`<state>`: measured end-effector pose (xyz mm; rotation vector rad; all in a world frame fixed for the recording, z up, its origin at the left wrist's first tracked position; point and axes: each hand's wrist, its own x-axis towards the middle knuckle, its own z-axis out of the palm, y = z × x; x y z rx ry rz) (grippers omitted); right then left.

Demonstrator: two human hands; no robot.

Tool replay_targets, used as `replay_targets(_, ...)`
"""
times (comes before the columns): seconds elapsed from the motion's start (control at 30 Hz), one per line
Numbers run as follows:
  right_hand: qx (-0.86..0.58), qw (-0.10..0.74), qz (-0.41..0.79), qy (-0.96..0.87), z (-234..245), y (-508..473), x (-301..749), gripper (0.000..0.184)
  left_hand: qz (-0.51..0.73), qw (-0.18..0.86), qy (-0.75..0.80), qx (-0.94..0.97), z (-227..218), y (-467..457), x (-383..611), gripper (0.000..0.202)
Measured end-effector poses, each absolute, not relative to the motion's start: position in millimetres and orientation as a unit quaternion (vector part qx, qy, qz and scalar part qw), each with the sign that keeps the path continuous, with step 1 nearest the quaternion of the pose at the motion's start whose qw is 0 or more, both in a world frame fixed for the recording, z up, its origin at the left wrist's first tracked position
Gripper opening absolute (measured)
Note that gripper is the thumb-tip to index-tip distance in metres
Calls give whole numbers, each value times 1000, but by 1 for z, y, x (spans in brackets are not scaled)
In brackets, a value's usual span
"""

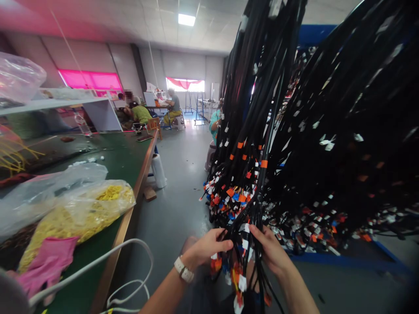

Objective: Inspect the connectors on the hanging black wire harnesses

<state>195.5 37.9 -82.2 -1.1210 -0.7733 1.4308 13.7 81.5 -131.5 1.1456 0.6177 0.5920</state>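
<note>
Between your fingers, a black cable bundle (259, 211)

Well left of your fingers are a pink glove (49, 266) and a plastic bag of yellow pieces (75, 216), on the green table (126, 152). Your left hand (209, 246) (a pale watch (184, 269) circles its wrist) has thumb and forefinger slightly apart at the bundle; whether they pinch a strand, I cannot tell. Below your fingertips dangle white tags (242, 282). Your right hand (270, 247) pinches the bundle, thumb in front. Right of those fingers hang more black cables (343, 122).
</note>
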Motion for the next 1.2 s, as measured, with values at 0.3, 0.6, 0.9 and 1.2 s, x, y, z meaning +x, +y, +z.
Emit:
replay_targets(0.3,-445,573,615,-307,-95,41,196,28,222,853,241,407,-130,73,11,30)
replay_targets(0.6,-458,594,604,-269,-94,44,179,29,267,857,267,351,-145,65,-4,47)
replay_targets(0.9,-454,611,597,-252,-95,43,182,26,282,883,220,304,-153,59,-5,51)
replay_targets(1.2,-489,595,571,-284,-95,40,192,25,299,900,186,259,-157,57,-6,48)
